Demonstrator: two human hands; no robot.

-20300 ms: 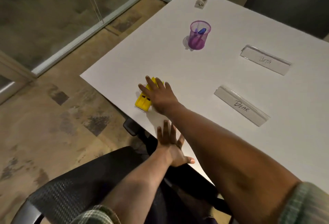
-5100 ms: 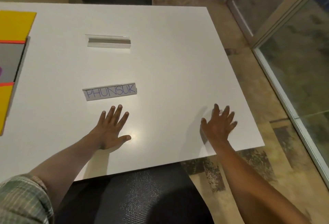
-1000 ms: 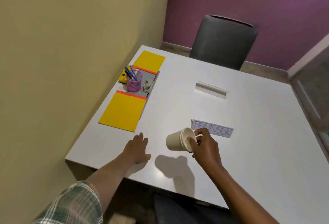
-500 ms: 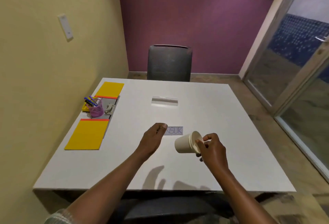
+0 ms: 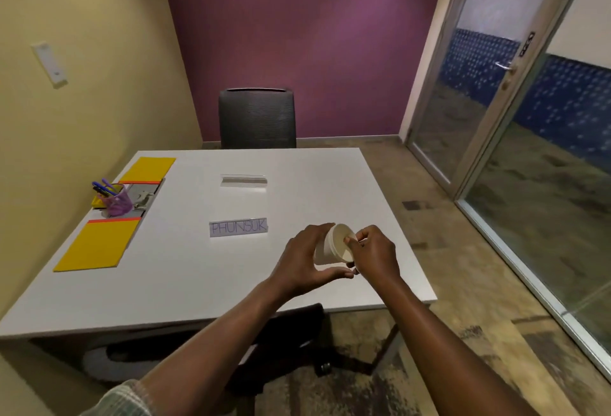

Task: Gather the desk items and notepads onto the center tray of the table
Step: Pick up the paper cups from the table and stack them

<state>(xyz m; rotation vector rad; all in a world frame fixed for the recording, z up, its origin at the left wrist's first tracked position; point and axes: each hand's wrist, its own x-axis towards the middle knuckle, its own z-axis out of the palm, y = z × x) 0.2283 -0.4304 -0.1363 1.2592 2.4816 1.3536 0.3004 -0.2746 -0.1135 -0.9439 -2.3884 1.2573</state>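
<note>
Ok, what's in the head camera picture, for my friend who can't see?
A person holds a tilted paper cup over a white table, left hand around its body, right hand pinching its rim. A name card reading PHUNSUK, two yellow notepads and a purple pen holder sit further left.

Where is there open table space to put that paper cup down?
The table is bare right of the PHUNSUK name card and clear card holder, out to its edge, and along the near edge below the near yellow notepad. The left side is crowded: that pad and the far yellow notepad flank the tray with the purple pen cup.
</note>
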